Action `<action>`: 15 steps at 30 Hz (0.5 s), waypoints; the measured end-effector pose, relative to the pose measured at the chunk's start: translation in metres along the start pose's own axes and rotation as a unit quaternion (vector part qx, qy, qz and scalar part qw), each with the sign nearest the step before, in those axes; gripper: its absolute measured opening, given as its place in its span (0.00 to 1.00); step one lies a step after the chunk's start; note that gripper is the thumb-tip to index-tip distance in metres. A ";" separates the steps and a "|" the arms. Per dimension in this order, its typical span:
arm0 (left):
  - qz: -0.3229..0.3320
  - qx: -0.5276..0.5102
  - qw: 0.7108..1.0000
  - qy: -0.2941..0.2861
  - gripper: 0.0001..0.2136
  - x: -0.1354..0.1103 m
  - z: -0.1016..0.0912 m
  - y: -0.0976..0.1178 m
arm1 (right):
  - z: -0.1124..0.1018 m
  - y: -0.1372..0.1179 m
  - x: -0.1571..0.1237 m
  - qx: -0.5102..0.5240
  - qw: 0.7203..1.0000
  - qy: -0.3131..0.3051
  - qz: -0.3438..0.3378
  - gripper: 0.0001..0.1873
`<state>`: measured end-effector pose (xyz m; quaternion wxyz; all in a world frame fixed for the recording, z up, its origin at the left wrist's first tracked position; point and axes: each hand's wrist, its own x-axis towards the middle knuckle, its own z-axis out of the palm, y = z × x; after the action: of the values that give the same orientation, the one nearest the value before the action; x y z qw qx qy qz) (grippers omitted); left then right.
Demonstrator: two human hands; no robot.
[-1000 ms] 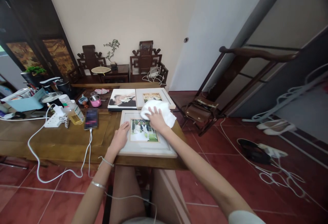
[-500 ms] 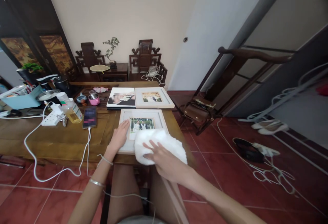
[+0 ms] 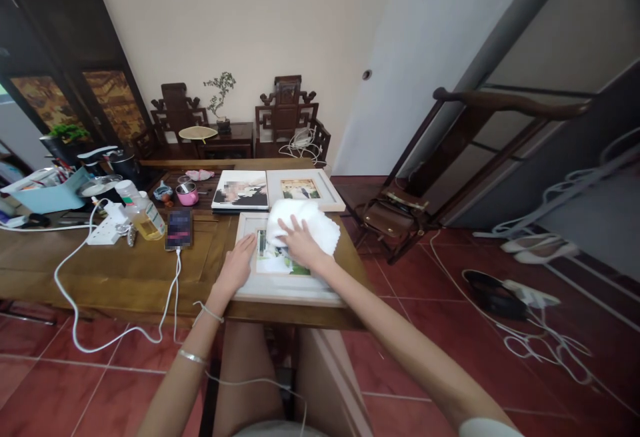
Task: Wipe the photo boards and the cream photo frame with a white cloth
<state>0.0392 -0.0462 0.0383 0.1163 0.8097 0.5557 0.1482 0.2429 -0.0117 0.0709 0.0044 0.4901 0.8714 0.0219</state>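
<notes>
A pale wooden picture frame (image 3: 293, 299) lies flat near the front edge of the table (image 3: 165, 290). Inside its white mat is a printed photo (image 3: 275, 265), partly hidden. My left hand (image 3: 237, 267) rests flat on the frame's left side, fingers extended and together, holding nothing. Under my right hand (image 3: 303, 245) is a folded white cloth (image 3: 323, 222), pressed against the upper part of the frame. The fingers of that hand are spread over the cloth. The cloth covers the top of the photo and the frame's upper right.
Behind lie a second framed photo (image 3: 327, 187) and a photo album (image 3: 240, 187). Leftward are a phone (image 3: 179, 229) on a white cable, a bottle (image 3: 150, 220), a power strip (image 3: 106, 230), a pink cup (image 3: 187, 195) and a blue box (image 3: 53, 190). A wooden chair (image 3: 425, 150) stands right.
My right hand has slid the white cloth away from me, from the frame's lower right to its upper part. My left hand stays on the frame's left side. The view shifted slightly.
</notes>
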 end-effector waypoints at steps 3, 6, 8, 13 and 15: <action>-0.001 -0.005 1.000 0.007 0.34 -0.001 0.000 0.001 | -0.014 -0.017 -0.040 0.036 0.996 -0.066 -0.055 0.34; -0.007 -0.004 1.000 0.010 0.34 -0.002 0.000 0.002 | -0.038 -0.035 -0.089 0.090 0.981 -0.133 -0.106 0.36; -0.007 -0.004 1.000 0.011 0.34 -0.002 0.001 0.002 | -0.052 -0.047 -0.114 0.131 0.970 -0.153 -0.134 0.38; 0.005 -0.003 1.000 0.008 0.34 -0.002 0.000 0.000 | -0.045 -0.062 -0.117 0.164 0.972 -0.122 -0.114 0.36; 0.010 -0.010 1.000 0.006 0.34 -0.003 0.000 -0.001 | -0.031 -0.055 -0.093 0.136 0.984 -0.087 -0.071 0.35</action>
<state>0.0370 -0.0489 0.0377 0.1199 0.8130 0.5469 0.1597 0.2429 -0.1208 0.0978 0.0150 0.4230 0.8951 -0.1401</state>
